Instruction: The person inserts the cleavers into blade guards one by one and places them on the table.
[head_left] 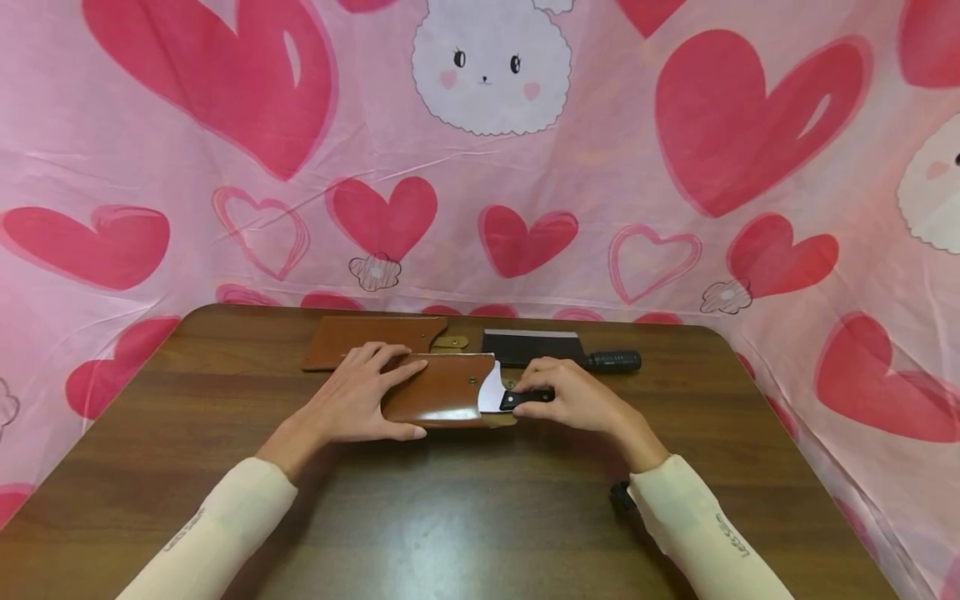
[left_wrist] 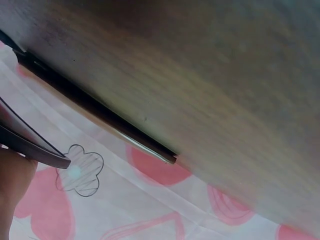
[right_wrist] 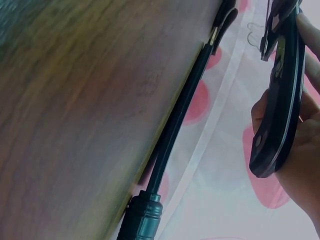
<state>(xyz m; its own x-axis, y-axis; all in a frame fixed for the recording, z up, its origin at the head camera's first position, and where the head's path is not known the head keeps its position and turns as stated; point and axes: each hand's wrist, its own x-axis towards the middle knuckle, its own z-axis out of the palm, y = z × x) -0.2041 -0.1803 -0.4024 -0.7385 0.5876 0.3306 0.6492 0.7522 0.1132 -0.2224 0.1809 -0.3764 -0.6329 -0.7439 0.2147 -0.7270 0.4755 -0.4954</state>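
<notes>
My left hand [head_left: 360, 396] holds a brown leather knife sheath [head_left: 446, 387] by its left part, fingers over the upper edge and thumb along the lower one. In the left wrist view the sheath's corner [left_wrist: 42, 152] stands up off the table. A cleaver with a shiny blade [head_left: 491, 392] sits mostly inside the sheath, only a strip showing at the right opening. My right hand [head_left: 577, 398] grips its black riveted handle [right_wrist: 276, 120]. Beside the handle, the sheath's strap with its snap lies unfastened.
Behind my left hand lies a second brown sheath [head_left: 367, 340] with a strap. A black-bladed cleaver [head_left: 528, 348] with a ribbed black handle [head_left: 615, 361] lies at the back right. A small black object [head_left: 621, 497] is partly hidden by my right sleeve. A heart-patterned cloth hangs behind the wooden table [head_left: 450, 508].
</notes>
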